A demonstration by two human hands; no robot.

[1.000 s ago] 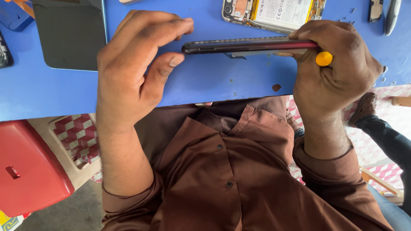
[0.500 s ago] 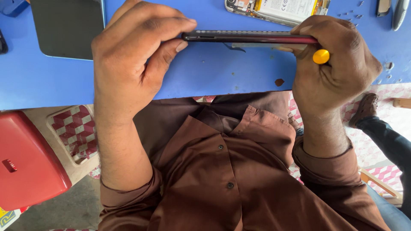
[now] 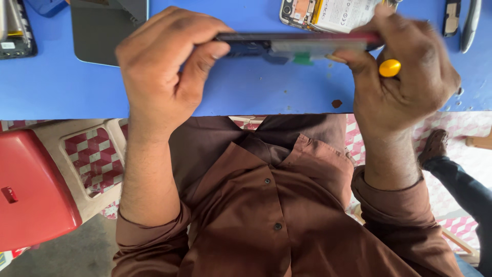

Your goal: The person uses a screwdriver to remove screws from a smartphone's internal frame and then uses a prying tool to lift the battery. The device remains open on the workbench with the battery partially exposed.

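Observation:
My left hand [image 3: 164, 64] and my right hand [image 3: 405, 72] hold a thin dark phone [image 3: 287, 43] edge-on between them, above the blue table [image 3: 256, 95]. The left hand grips its left end with thumb and fingers. The right hand grips the right end and also holds a small tool with a round yellow end [image 3: 390, 67] in its palm. The phone's underside shows a grey plate and a green tab. My brown shirt fills the lower view.
An opened phone with its battery exposed [image 3: 333, 13] lies at the table's far edge. A dark flat panel [image 3: 105, 28] lies at the upper left. A red plastic stool [image 3: 31, 195] stands at the left. Another person's leg and shoe [image 3: 446, 159] are at the right.
The phone has tilted slightly so its underside now shows. Both hands keep their grip and have shifted a little upward in view.

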